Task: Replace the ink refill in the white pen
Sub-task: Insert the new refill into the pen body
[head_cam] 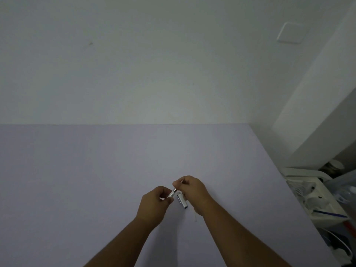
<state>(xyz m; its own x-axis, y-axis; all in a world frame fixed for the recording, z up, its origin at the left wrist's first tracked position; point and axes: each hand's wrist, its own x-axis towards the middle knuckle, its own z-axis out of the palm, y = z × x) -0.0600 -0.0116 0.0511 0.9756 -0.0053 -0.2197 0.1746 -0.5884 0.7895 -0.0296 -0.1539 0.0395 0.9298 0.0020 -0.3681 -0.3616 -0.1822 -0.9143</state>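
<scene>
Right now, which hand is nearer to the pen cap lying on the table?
Right. The right hand sits directly beside and partly over the pen cap, pinching the thin refill. The left hand holds the white pen barrel a little farther off, to the cap's left.

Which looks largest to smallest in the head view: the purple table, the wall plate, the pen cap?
1. Purple table
2. Wall plate, though it is farther off
3. Pen cap, lying by the right hand

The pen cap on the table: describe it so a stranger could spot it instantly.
Start at the lavender table and find the two hands near its front middle. The pen cap lies just below the right hand, a short white tube resting loose while the other pen piece is held.
</scene>
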